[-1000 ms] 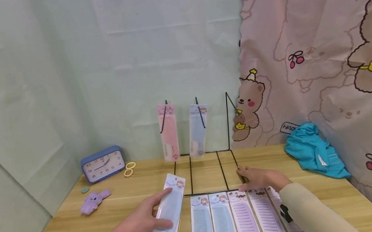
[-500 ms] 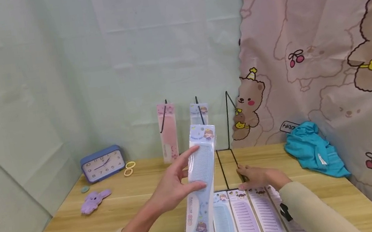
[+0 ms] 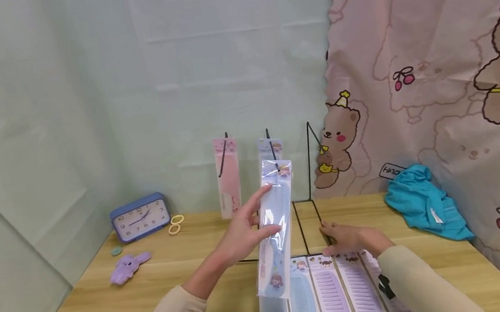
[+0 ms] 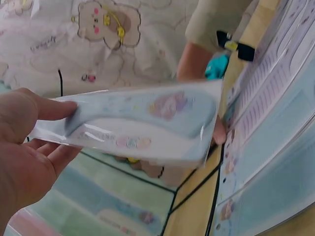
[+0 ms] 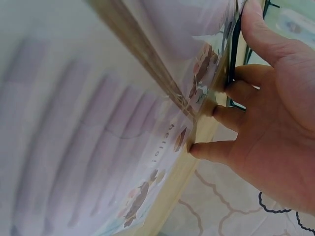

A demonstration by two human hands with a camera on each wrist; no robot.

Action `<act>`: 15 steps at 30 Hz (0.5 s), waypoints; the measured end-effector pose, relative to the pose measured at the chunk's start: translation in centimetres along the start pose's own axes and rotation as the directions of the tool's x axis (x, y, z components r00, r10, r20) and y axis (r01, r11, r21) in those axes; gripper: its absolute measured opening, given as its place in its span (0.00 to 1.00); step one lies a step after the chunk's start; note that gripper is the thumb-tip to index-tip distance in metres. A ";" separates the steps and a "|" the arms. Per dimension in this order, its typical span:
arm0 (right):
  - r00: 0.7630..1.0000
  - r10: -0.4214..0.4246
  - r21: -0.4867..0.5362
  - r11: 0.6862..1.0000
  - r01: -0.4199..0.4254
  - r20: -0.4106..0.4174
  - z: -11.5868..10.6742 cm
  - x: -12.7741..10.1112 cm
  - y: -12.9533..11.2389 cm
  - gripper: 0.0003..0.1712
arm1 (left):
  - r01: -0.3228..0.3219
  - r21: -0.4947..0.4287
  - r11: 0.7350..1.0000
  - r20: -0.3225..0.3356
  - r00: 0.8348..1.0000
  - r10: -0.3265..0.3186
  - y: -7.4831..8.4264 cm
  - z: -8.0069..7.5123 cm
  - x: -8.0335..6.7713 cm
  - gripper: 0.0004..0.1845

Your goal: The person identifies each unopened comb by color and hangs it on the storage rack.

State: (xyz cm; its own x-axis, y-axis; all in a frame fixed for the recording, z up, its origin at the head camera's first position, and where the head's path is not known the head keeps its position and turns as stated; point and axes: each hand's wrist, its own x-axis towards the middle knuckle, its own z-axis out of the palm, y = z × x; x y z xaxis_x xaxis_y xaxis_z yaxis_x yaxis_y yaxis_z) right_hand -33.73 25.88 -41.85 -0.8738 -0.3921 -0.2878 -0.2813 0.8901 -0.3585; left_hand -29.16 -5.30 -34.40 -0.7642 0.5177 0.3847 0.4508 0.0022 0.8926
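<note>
Head view, left grip [image 3: 243, 233]: centre of frame, thumb and fingers pinching a packaged blue comb [image 3: 275, 229], held upright with its top at the middle hook of the black wire rack [image 3: 303, 222].
Head view, right grip [image 3: 348, 238]: lower centre-right, fingers straight, pressing flat on the tops of the packaged combs in a row [image 3: 332, 293] on the bench [image 3: 108, 306].
Head view, rack: pink packaged comp [image 3: 228, 177] hanging on the left hook; a blue pack partly hidden behind the held one.
Head view, surroundings: blue alarm clock [image 3: 140, 217], yellow hair rings [image 3: 176, 224] and purple plush clip [image 3: 129, 267] at left; teal cloth [image 3: 427, 204] at right before the bear-print curtain [image 3: 444, 46].
Left wrist view: left grip [image 4: 27, 162] at lower left, thumb on top, fingers beneath the blue comb's [image 4: 147, 123] pack, lying across the frame's middle.
Right wrist view: right grip [image 5: 268, 123] at right, fingertips [image 5: 197, 150] touching the edge of the purple comb packs [image 5: 88, 137], blurred.
</note>
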 end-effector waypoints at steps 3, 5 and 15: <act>1.000 -0.002 0.005 1.000 0.002 -0.004 0.3 -0.1 0.0 0.47 | 0.021 0.009 1.000 -0.029 0.999 -0.020 -0.8 -0.2 1.2 0.47; 1.000 -0.002 0.008 1.000 0.002 -0.008 0.2 0.0 0.0 0.48 | 0.030 0.023 0.999 -0.053 0.998 -0.029 -1.3 -0.3 2.2 0.48; 1.000 0.004 0.021 1.000 -0.003 -0.016 0.3 0.0 0.3 0.48 | 0.093 0.067 0.993 -0.112 0.990 -0.085 -2.9 -0.5 6.5 0.52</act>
State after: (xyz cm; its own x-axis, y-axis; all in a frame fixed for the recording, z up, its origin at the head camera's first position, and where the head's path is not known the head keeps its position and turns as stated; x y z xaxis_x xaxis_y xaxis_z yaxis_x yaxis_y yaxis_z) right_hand -33.71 26.05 -42.26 -0.8810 -0.3851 -0.2749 -0.2699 0.8862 -0.3765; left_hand -35.66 -2.43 -34.39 -0.8464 0.4168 0.3314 0.4078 0.1070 0.9068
